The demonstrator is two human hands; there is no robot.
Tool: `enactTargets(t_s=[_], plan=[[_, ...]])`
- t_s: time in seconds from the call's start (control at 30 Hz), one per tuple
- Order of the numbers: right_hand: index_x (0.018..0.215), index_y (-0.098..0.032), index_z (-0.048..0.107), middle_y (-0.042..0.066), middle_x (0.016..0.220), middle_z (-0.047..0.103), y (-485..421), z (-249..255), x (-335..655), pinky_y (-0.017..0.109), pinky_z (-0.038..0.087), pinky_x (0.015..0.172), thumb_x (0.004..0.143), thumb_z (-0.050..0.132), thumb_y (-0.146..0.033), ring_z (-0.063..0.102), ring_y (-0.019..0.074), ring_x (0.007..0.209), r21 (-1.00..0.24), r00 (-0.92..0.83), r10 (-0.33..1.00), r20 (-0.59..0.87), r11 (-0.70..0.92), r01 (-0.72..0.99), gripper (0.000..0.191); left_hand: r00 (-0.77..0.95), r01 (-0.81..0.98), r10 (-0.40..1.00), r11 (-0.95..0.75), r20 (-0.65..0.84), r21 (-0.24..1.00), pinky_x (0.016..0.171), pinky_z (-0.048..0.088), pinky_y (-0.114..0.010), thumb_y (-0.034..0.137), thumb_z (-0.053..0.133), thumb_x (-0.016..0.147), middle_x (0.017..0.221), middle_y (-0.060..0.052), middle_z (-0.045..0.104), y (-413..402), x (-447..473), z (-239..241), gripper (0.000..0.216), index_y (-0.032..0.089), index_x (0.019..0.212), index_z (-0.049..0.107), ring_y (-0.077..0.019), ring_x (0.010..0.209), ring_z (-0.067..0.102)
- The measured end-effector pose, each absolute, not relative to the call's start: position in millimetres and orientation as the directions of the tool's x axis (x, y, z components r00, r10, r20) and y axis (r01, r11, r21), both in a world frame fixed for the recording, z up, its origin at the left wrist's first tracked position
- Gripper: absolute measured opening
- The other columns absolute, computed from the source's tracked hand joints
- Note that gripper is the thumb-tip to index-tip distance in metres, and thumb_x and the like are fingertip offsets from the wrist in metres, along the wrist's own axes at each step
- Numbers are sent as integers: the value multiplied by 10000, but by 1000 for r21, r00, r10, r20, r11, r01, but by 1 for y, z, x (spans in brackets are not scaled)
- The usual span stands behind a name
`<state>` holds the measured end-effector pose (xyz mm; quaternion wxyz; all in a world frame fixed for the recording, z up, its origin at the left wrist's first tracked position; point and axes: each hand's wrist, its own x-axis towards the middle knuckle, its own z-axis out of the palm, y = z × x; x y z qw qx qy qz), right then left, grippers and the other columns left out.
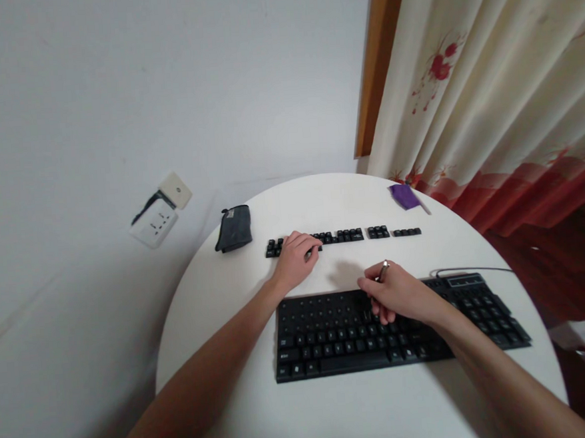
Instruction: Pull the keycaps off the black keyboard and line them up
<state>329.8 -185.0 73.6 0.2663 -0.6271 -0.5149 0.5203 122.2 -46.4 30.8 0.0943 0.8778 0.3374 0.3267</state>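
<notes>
A black keyboard [352, 361] lies across the white round table, with bare switch posts where keycaps are off its upper rows. Beyond it, loose black keycaps [350, 235] are lined up in groups. My left hand [298, 255] rests over the left part of that line, its thumb and fingers curled together around a dark keycap, partly hidden. Above the upper middle of the keyboard, my right hand [390, 292] grips a slim shiny metal tool [383, 270]. Only the tool's upper end shows, so its exact kind is unclear.
A dark zip pouch [234, 228] sits at the table's back left. A purple packet [404, 196] and a pale stick lie at the back right. The keyboard cable [476, 269] runs off to the right. Wall sockets [155, 222] are at left, a curtain [464, 100] at right.
</notes>
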Motion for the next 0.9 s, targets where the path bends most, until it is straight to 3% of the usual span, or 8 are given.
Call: enactTargets(t_s=[0.17,0.27,0.37,0.47,0.57,0.67,0.9], plan=[[631,-216,491,-1,423,589,-184,68,325,206,333,285,872,511,-345,547,145,302,-849,-43,913,-405,-359,388,273,555,504,647,-762,523,406,897,446,-405,174,507,919,964,-31,712,-45,122,30,189,221,946,689,-203,943,586],[583,-221,487,-8,415,559,-191,76,317,231,307,352,878,517,-313,511,132,312,-839,-67,974,-215,-149,524,310,545,507,662,-749,514,427,903,449,-415,170,510,912,963,-33,713,-45,122,28,196,226,948,695,-204,939,591],[532,-213,497,30,489,589,-202,86,305,272,313,487,874,537,-248,528,144,439,-625,-137,990,21,120,771,346,546,509,664,-747,510,427,907,449,-414,164,505,913,968,-33,714,-45,122,28,202,225,952,694,-204,946,593],[648,-204,607,72,587,648,-212,88,294,299,304,550,891,537,-252,573,185,522,-392,-200,979,47,202,897,258,553,508,657,-754,513,417,909,451,-404,158,505,913,969,-29,714,-44,122,28,199,224,948,689,-200,944,595],[748,-199,646,100,670,686,-215,84,291,310,289,564,903,516,-240,599,215,564,-298,-206,978,31,206,932,206,561,507,649,-760,514,407,905,452,-397,153,506,910,965,-26,715,-43,121,28,195,226,941,685,-197,936,599],[716,-202,621,92,657,671,-210,85,300,311,279,564,929,474,-239,579,209,571,-374,-159,987,17,154,915,261,561,496,637,-770,529,401,896,452,-395,160,499,915,957,-27,716,-43,121,28,193,221,935,682,-195,928,602],[558,-210,463,0,510,534,-192,83,319,271,284,505,911,495,-253,472,141,497,-740,-150,986,-68,52,671,357,553,469,621,-783,555,409,874,464,-382,172,492,925,930,-29,715,-44,122,30,189,216,923,676,-187,900,609]])
